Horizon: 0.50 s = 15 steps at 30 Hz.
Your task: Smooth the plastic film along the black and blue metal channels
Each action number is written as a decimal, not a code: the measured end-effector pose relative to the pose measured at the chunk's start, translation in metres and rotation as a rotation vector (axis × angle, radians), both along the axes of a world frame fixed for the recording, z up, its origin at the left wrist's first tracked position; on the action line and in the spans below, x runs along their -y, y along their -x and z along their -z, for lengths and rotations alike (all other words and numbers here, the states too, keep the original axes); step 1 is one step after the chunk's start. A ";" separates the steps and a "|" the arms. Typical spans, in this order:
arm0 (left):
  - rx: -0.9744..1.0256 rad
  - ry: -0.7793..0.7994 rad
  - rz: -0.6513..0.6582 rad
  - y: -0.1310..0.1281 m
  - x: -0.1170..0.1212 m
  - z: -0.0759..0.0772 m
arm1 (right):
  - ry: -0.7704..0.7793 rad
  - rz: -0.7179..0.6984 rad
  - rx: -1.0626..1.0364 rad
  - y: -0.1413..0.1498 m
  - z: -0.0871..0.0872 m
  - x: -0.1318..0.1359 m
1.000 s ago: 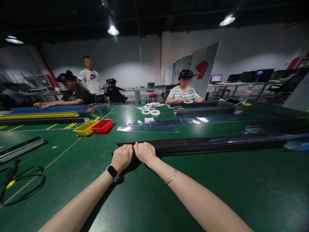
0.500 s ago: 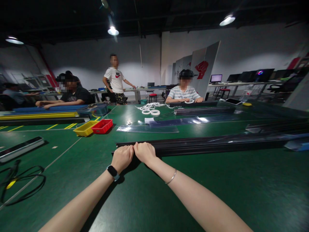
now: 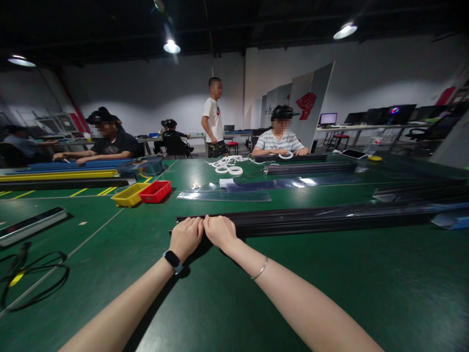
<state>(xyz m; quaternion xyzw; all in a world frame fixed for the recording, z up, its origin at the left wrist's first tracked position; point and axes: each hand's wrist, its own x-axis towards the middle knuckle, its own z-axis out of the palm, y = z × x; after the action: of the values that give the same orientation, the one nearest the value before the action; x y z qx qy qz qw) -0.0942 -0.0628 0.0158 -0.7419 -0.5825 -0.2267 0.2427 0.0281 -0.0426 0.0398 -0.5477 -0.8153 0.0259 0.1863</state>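
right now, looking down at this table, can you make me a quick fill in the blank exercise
The long bar under the left hand and right hand is ____ in colour.
The ____ wrist wears a watch.
Beside the yellow tray sits a ____ tray.
The tabletop is ____.

Missing words: black; left; red; green.

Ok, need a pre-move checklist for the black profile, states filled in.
1. Left hand on profile: ok, curled near its left end.
2. Right hand on profile: ok, curled beside the left.
3. Hands spread along profile: not ok, bunched together.
4. Yellow bin and red bin off profile: ok, both apart from it.
5. Blue film off profile: cannot tell, they overlap in view.
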 end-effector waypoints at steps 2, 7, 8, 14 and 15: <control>-0.008 0.005 -0.013 0.000 0.000 -0.001 | -0.034 -0.013 0.000 0.000 0.002 -0.001; -0.041 0.068 -0.025 0.005 -0.003 0.002 | -0.084 -0.081 0.053 -0.001 0.004 -0.004; -0.044 0.077 -0.026 0.006 -0.004 0.003 | -0.083 -0.091 0.058 -0.001 0.004 -0.004; -0.038 0.081 -0.034 0.003 -0.003 0.001 | -0.072 -0.036 0.055 0.000 0.004 -0.002; -0.041 0.078 -0.038 0.002 -0.002 0.000 | -0.080 -0.039 0.062 0.000 0.004 -0.002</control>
<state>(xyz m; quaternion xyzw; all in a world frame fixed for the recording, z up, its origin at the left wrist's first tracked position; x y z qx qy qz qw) -0.0963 -0.0610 0.0159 -0.7441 -0.5997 -0.1840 0.2296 0.0277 -0.0404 0.0358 -0.5245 -0.8315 -0.0202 0.1819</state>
